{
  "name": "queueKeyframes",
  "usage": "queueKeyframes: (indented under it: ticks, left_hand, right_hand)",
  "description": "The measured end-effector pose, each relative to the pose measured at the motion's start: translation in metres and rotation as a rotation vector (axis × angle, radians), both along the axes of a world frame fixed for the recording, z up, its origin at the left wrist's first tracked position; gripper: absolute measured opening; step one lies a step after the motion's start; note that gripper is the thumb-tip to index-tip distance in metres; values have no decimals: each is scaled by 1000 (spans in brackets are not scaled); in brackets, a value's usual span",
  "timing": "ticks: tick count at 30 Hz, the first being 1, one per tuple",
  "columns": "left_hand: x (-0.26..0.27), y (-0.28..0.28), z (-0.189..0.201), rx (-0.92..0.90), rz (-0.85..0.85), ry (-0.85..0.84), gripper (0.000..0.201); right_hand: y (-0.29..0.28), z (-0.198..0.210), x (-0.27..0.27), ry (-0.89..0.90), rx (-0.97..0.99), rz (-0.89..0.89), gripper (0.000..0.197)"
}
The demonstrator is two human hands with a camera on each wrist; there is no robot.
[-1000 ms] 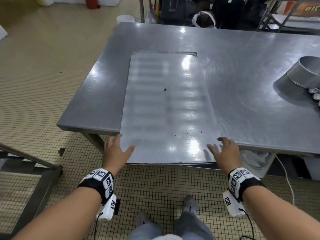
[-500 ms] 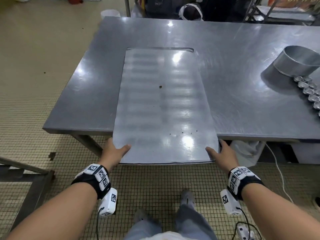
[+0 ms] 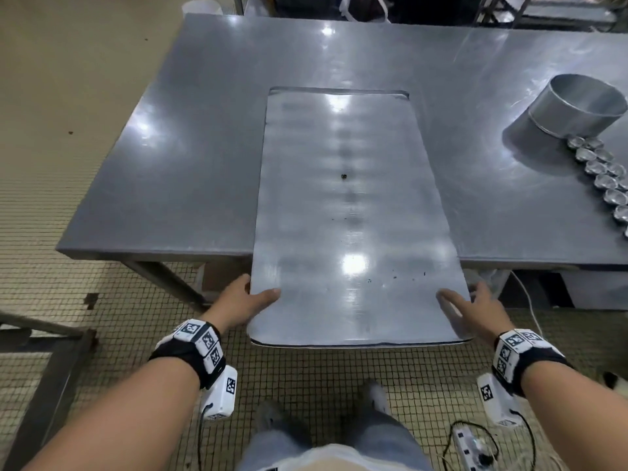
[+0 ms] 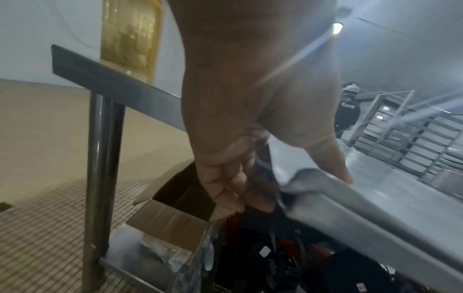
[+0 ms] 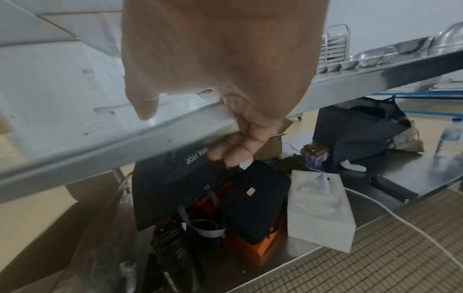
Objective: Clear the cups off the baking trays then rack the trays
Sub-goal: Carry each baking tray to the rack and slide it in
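Racking step: the cleared baking tray [image 3: 353,215] overhangs the tabletop [image 3: 190,158] near edge. Left hand [image 3: 243,305] and right hand [image 3: 475,309] pinch its near corners, thumbs above, fingers [image 5: 240,146] beneath. Next, presumably: lift level, carry to rack.

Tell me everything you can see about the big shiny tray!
The tray is a long, flat rectangle of dull silvery metal with rounded corners and a low rolled rim. It holds no cups, only a few dark crumbs and bright light reflections. Its far part lies on the table; its near end sticks out past the table edge, over the floor. The left hand and right hand grip its near corners, thumbs on top and fingers curled underneath.
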State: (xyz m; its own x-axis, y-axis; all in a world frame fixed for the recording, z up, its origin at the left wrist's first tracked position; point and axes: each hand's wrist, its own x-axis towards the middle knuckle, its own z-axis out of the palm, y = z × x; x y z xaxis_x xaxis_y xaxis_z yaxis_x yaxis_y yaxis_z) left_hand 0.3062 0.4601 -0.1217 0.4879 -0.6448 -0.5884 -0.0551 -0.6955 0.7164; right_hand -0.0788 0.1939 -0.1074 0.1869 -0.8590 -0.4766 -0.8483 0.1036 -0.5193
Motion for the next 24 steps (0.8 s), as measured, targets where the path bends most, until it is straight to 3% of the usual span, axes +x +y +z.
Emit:
queueKeyframes:
  ticks: [3, 6, 10, 19, 24]
  left_hand:
    - [-19, -22, 0, -88, 179, -42, 56]
    - [-34, -36, -7, -110, 331, -98, 45]
    - [-38, -37, -11, -109, 325, -179, 41]
    - [-38, -34, -6, -176, 421, -128, 27]
    - [-42, -38, 10, -172, 349, -240, 40]
  right_hand:
    - [-21, 0, 0, 1, -20, 22, 76]
    - [-33, -4, 7, -90, -32, -7, 54]
    - [-47, -18, 14, -195, -63, 32, 51]
    - [-55, -30, 6, -320, 17, 12, 68]
    - [-70, -6, 0, -305, -61, 63, 70]
